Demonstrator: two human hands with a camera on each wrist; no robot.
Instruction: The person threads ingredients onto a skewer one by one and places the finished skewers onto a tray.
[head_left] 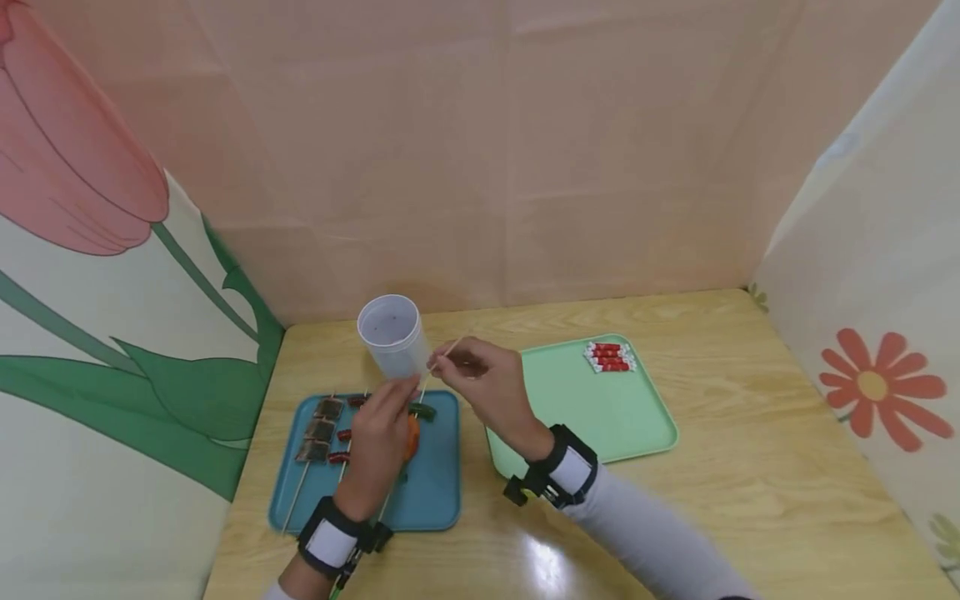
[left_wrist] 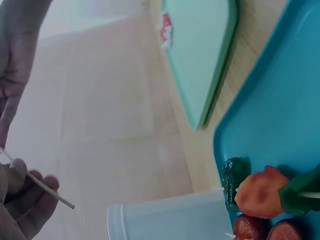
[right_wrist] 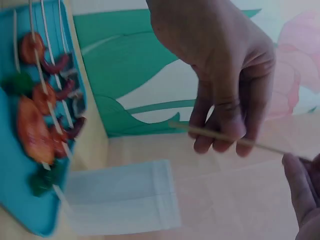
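Observation:
A thin wooden skewer [head_left: 452, 346] is held up above the table between both hands. My left hand [head_left: 382, 429] pinches it between thumb and fingers, and a short bare end [left_wrist: 64, 201] sticks out past them. Farther along the stick, my right hand [head_left: 491, 379] pinches it too, fingers bent at the tips. Below the left hand lies a blue tray [head_left: 438, 508] of loaded skewers. Dark square pieces [head_left: 318, 429] are threaded on one; others carry red sausage pieces [right_wrist: 44, 97], a flat orange piece [right_wrist: 32, 130] and green pieces [right_wrist: 42, 180]. The left hand partly hides them in the head view.
A whitish plastic cup [head_left: 393, 333] stands behind the blue tray. To the right lies a light green tray [head_left: 585, 417], with several red-and-white wrapped sticks [head_left: 611, 357] at its far end. Printed cloth walls [head_left: 525, 167] enclose the wooden table [head_left: 735, 400] at the back and sides.

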